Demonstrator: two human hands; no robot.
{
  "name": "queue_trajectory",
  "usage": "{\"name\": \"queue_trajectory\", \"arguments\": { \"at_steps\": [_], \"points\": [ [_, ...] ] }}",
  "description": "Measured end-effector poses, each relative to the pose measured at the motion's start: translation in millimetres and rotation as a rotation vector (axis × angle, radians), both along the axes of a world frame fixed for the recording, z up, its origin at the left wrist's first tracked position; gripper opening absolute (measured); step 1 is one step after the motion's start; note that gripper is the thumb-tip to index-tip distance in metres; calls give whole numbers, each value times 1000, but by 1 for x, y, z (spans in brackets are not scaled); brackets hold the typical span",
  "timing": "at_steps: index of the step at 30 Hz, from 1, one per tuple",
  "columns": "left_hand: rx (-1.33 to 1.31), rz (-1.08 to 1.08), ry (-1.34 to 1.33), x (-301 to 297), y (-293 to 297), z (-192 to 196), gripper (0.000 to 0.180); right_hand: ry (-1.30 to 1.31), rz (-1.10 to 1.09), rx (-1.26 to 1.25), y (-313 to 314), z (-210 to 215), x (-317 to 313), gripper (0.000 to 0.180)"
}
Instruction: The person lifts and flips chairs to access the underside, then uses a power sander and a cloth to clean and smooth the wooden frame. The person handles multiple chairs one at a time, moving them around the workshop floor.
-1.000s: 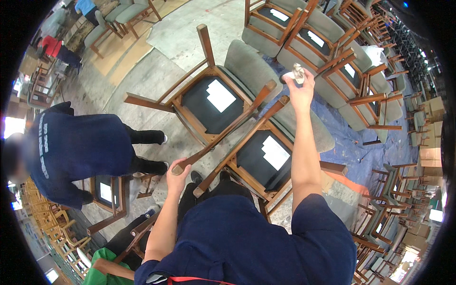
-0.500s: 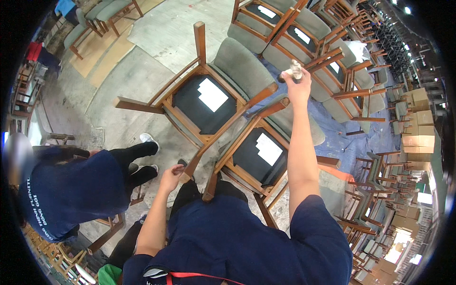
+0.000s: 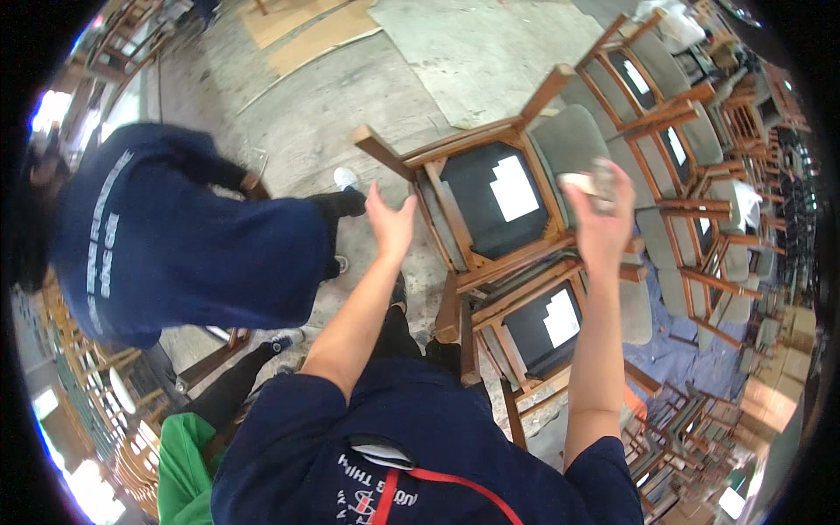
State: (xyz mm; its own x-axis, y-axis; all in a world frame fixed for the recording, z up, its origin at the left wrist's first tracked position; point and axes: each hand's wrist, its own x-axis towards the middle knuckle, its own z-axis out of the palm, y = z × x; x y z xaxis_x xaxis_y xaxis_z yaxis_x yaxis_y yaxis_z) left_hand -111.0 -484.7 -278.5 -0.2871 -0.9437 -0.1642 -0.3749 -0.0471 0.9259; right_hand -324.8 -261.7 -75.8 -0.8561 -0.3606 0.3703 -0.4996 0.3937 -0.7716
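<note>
Hands raised — right (image 3: 604, 223) grips pale, crumpled rag (image 3: 584, 182).

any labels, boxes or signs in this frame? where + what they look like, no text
White rectangular label: on the black underside of the upper overturned wooden chair, beside the right hand.
White rectangular label: on the black underside of the lower overturned chair, slightly tilted.
Smaller white labels: on undersides of stacked chairs, upper right.
Brown cardboard boxes: stacked at the right edge.
White printing: on the back of a nearby person's dark blue shirt, left.
No screens.
</note>
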Motion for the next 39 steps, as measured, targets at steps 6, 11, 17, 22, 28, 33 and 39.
{"name": "queue_trajectory", "arguments": {
  "at_steps": [6,11,17,22,28,33,39],
  "points": [
    [67,252,162,-63,-41,32,106,178,549,31,-207,30,61,43],
    [109,223,229,-64,-48,40,103,136,599,98,-295,-20,73,45],
    [238,86,208,-32,-25,24,94,-29,464,155,-302,-84,67,42],
    [304,136,109,-5,-39,-9,93,133,649,160,-309,-77,83,44],
    [65,160,187,-29,-95,13,85,43,491,156,-328,-72,69,37],
    [261,-5,407,-47,-129,35,53,93,602,235,-326,-81,71,38],
    [196,53,462,-53,-134,10,37,182,665,271,-333,-78,87,37]
  ]
}}
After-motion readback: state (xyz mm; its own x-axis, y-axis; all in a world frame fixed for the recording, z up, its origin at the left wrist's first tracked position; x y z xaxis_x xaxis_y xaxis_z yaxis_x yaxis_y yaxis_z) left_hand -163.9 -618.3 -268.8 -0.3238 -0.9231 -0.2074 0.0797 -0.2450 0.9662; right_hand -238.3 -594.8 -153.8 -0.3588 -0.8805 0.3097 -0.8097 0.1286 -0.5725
